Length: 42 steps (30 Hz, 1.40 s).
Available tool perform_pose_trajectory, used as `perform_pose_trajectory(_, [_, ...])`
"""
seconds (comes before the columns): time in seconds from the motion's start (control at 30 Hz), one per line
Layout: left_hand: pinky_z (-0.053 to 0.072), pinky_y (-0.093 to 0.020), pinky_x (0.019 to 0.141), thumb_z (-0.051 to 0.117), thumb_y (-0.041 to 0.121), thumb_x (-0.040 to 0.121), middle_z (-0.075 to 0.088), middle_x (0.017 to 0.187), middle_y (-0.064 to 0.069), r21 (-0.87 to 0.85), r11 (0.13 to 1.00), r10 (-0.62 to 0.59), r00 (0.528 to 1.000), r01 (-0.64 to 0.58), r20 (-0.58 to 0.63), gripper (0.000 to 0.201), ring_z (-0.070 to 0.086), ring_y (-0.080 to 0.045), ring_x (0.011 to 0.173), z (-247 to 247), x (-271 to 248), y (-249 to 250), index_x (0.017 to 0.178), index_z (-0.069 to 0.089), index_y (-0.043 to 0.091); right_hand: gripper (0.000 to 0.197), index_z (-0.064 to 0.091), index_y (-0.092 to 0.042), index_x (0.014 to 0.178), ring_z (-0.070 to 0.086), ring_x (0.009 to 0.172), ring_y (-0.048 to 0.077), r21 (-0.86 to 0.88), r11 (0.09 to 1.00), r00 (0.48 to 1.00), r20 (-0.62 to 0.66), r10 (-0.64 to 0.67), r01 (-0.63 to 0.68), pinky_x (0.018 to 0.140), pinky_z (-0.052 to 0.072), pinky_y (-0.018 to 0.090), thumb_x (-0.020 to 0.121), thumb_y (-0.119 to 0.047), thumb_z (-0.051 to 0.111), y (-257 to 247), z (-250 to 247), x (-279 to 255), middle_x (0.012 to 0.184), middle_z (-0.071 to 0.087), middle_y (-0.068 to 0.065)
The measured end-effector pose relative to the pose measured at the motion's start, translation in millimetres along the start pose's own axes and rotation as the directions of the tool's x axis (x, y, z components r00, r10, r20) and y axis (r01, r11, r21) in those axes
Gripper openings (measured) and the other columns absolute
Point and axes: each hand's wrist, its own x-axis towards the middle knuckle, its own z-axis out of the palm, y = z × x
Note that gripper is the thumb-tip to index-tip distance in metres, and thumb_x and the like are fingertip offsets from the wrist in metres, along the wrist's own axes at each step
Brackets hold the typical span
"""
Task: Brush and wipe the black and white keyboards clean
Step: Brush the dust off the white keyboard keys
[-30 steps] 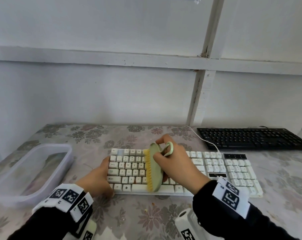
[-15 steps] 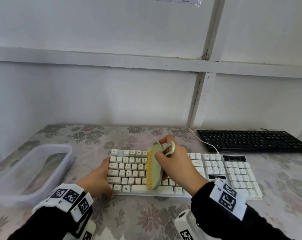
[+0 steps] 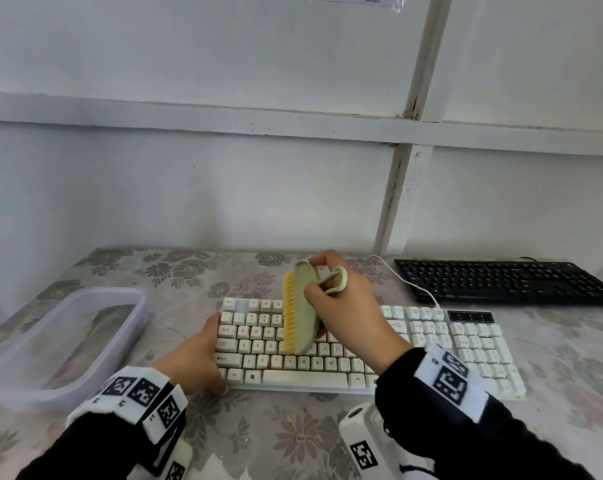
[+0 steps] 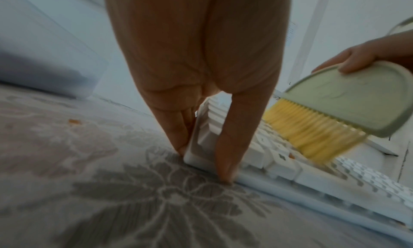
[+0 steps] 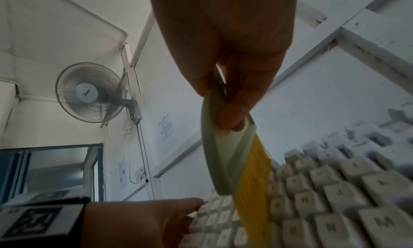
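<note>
While the floral-covered table carries everything, the white keyboard lies along its near edge at the middle, and the black keyboard lies toward the far right corner, well apart from both hands. A clear plastic tub stands by the left edge. Over the white keyboard's letter keys the right hand grasps a green brush, yellow bristles touching the keys (blurred in the left wrist view). Fingers straight, the left hand presses against that keyboard's left end, thumb at its near corner.
</note>
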Motion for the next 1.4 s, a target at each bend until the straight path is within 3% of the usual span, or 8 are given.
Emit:
perform_pose_trajectory(0.1, [0.048,-0.031,0.092,0.071,0.003,0.058,0.055,0.118,0.003,0.013,1.000,0.003,1.000,-0.003,-0.008,0.108,0.054,-0.015,0.108,0.6,-0.8,1.7,0.143,0.008,0.030,0.012,0.049,-0.018,0.099,0.064,0.067,0.037,-0.036,0.999,0.999,0.041,0.032,-0.030,0.051,0.054,0.048,0.089,-0.010,0.048,6.6,9.0,-1.7,0.078,0.064,0.013])
perform_pose_trajectory(0.23, [0.049,-0.034,0.094,0.070,0.005,0.055,0.055,0.118,0.001,0.004,1.000,0.001,1.000,-0.001,-0.003,0.109,0.054,-0.016,0.108,0.3,1.2,1.2,0.143,0.010,0.028,0.009,0.049,-0.012,0.098,0.049,0.043,0.014,-0.026,0.997,0.978,0.194,0.076,-0.073,0.043,0.049,0.033,0.089,-0.008,0.048,12.6,10.5,-17.1,0.063,0.051,0.005])
perform_pose_trajectory(0.37, [0.048,-0.036,0.096,0.070,0.008,0.050,0.055,0.118,0.002,0.002,1.000,0.007,1.000,-0.007,-0.004,0.113,0.053,-0.015,0.109,0.2,0.4,0.8,0.143,0.010,0.028,0.009,0.052,-0.016,0.096,0.055,0.048,0.027,-0.030,0.991,0.942,0.309,0.134,-0.131,0.043,0.048,0.033,0.087,-0.014,0.051,9.4,3.1,-26.4,0.067,0.053,0.006])
perform_pose_trajectory(0.5, [0.049,-0.032,0.091,0.072,0.001,0.059,0.055,0.116,0.002,0.010,1.000,0.001,1.000,-0.001,-0.005,0.108,0.054,-0.015,0.106,0.3,-0.6,1.9,0.143,0.009,0.028,0.011,0.051,-0.011,0.100,0.054,0.045,0.018,0.040,0.995,0.986,0.144,0.085,-0.092,0.038,0.048,0.027,0.089,-0.011,0.050,-0.3,-1.5,-14.9,0.069,0.057,0.009])
perform_pose_trajectory(0.63, [0.049,-0.033,0.092,0.071,0.001,0.061,0.055,0.116,0.003,0.010,1.000,-0.004,1.000,0.004,-0.004,0.108,0.055,-0.015,0.106,0.0,-0.5,2.8,0.143,0.007,0.030,0.013,0.047,-0.015,0.104,0.060,0.059,0.036,0.043,0.999,1.000,0.010,0.015,-0.015,0.050,0.055,0.050,0.092,-0.010,0.047,-0.5,7.4,-4.8,0.075,0.061,0.019])
perform_pose_trajectory(0.87, [0.050,-0.031,0.090,0.070,0.001,0.060,0.056,0.114,0.004,-0.002,1.000,0.012,1.000,-0.012,0.001,0.105,0.055,-0.014,0.105,-0.1,0.0,0.9,0.142,0.010,0.029,0.010,0.046,-0.012,0.100,0.042,0.045,0.014,-0.028,0.997,0.975,0.209,0.078,-0.074,0.043,0.042,0.036,0.090,-0.011,0.046,7.7,19.6,-28.8,0.060,0.048,0.003])
perform_pose_trajectory(1.17, [0.051,-0.031,0.089,0.072,0.001,0.058,0.057,0.113,0.003,0.018,1.000,0.014,1.000,-0.014,-0.007,0.107,0.056,-0.014,0.103,0.5,-1.1,1.0,0.141,0.011,0.029,0.013,0.048,-0.016,0.102,0.045,0.042,0.008,-0.014,1.000,0.999,0.041,0.013,-0.012,0.043,0.046,0.032,0.090,-0.010,0.047,1.6,13.2,-10.4,0.057,0.051,-0.003])
perform_pose_trajectory(1.4, [0.049,-0.026,0.085,0.072,0.000,0.061,0.057,0.113,0.004,0.015,1.000,0.022,1.000,-0.022,-0.003,0.104,0.055,-0.013,0.104,0.3,-0.7,2.1,0.141,0.011,0.028,0.010,0.051,-0.012,0.101,0.052,0.037,0.020,0.056,0.976,0.951,0.241,0.193,-0.212,0.034,0.043,0.024,0.091,-0.013,0.050,3.8,5.3,-27.0,0.070,0.056,0.010])
